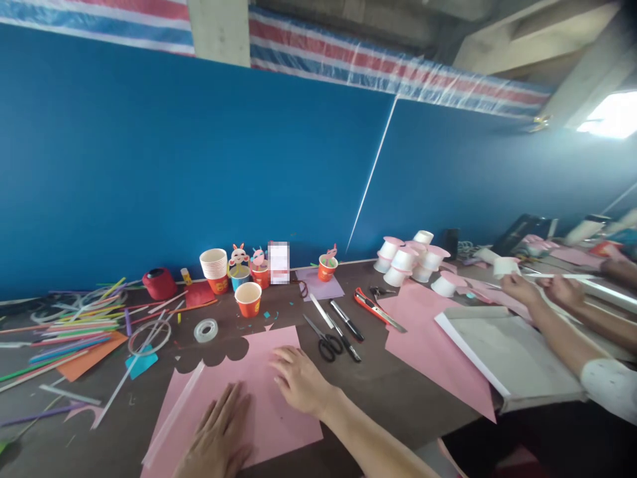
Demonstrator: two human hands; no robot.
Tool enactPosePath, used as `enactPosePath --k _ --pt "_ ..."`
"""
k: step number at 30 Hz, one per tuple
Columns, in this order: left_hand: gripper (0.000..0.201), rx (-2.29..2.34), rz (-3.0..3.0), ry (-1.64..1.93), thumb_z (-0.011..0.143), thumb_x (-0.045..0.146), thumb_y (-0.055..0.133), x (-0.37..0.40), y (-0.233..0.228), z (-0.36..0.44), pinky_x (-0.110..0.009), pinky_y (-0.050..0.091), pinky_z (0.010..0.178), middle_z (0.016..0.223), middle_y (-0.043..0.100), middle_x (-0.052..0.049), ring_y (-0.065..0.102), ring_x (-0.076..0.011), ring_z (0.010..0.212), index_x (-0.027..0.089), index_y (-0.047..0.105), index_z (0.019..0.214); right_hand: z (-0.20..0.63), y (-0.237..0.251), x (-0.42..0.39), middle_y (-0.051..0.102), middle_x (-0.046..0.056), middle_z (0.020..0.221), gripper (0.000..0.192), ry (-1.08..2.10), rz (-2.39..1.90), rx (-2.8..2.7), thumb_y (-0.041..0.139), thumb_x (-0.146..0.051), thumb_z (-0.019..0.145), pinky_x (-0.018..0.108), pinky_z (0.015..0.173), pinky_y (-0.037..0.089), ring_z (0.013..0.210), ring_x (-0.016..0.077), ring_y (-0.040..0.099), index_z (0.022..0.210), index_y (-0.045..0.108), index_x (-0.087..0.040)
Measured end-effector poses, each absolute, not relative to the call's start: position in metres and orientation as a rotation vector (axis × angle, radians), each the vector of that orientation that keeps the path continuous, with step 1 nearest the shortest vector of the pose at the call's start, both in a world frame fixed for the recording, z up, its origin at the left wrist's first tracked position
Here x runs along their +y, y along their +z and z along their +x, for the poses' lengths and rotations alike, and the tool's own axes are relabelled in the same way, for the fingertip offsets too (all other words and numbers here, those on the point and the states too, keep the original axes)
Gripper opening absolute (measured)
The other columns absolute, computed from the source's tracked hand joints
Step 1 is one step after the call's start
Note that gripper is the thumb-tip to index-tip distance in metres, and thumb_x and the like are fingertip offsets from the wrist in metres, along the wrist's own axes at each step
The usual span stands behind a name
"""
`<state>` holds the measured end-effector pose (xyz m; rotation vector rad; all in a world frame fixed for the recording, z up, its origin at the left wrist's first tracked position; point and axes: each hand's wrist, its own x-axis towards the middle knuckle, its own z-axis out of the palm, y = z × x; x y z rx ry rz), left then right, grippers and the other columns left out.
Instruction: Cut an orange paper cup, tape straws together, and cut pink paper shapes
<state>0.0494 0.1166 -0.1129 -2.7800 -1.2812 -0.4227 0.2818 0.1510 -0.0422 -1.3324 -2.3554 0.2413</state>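
Observation:
A pink paper sheet (259,362) with a scalloped far edge lies on the brown table (388,388) in front of me. My left hand (219,435) rests flat on its near part, fingers spread. My right hand (298,378) lies palm down on its right side, fingers slightly apart. Neither hand holds anything. Black scissors (323,342) lie just right of my right hand, beside a pen (347,321) and a metal ruler (321,310).
An orange paper cup (247,299), a tape roll (206,330), colored straws (74,328), a red cutter (371,307) and white cups (408,259) lie around. Another person's hands (542,292) work at the right near a larger pink sheet (428,338) and a board (507,355).

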Motion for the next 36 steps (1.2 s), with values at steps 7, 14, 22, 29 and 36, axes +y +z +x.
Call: enactPosePath --k 7,14,22,29,36 --pt "0.055 -1.354 -2.774 -0.496 0.072 0.039 0.051 0.123 -0.106 0.039 -0.038 0.043 0.088 0.133 0.036 -0.004 0.04 -0.0265 0.116 0.032 0.037 0.125 0.353 -0.043 0.157 0.055 0.007 0.088 0.016 0.072 -1.663 -1.892 0.044 -0.014 0.077 0.031 0.08 0.038 0.085 0.0187 0.05 0.089 0.054 -0.018" --pt "0.046 -1.444 -2.893 -0.501 0.08 0.035 0.039 0.145 -0.089 0.078 -0.036 0.037 0.094 0.129 0.042 -0.005 0.038 -0.0223 0.117 0.023 0.039 0.124 0.413 -0.061 0.152 0.056 0.007 0.083 0.018 0.05 -2.189 -1.733 0.048 -0.02 0.072 0.029 0.07 0.039 0.078 0.019 0.054 0.089 0.054 -0.017" --pt "0.043 -1.551 -2.943 -0.555 0.079 0.03 0.039 0.156 -0.084 0.105 -0.039 0.035 0.094 0.124 0.044 -0.011 0.038 -0.0241 0.115 0.016 0.043 0.121 0.41 -0.055 0.159 0.059 0.006 0.077 0.015 0.111 -2.256 -1.628 0.049 -0.021 0.067 0.028 0.061 0.039 0.07 0.0202 0.057 0.079 0.056 -0.018" --pt "0.037 -1.487 -3.066 -0.841 0.08 0.029 0.04 0.132 -0.065 0.109 -0.037 0.043 0.085 0.107 0.053 -0.01 0.049 -0.0213 0.101 0.02 0.045 0.116 0.342 -0.045 0.137 0.051 -0.003 0.064 0.017 1.221 -1.522 -1.346 0.045 -0.028 0.071 0.021 0.041 0.04 0.042 0.0099 0.052 0.084 0.043 -0.017" --pt "0.022 -1.874 -3.218 -1.104 0.077 0.025 0.044 0.124 -0.056 0.12 -0.025 0.044 0.061 0.073 0.061 -0.003 0.056 -0.0141 0.066 0.018 0.056 0.095 0.279 -0.049 0.127 0.051 -0.003 0.064 0.015 1.46 -1.233 -1.521 0.05 -0.022 0.071 0.016 0.04 0.037 0.045 0.0067 0.046 0.083 0.048 -0.015"
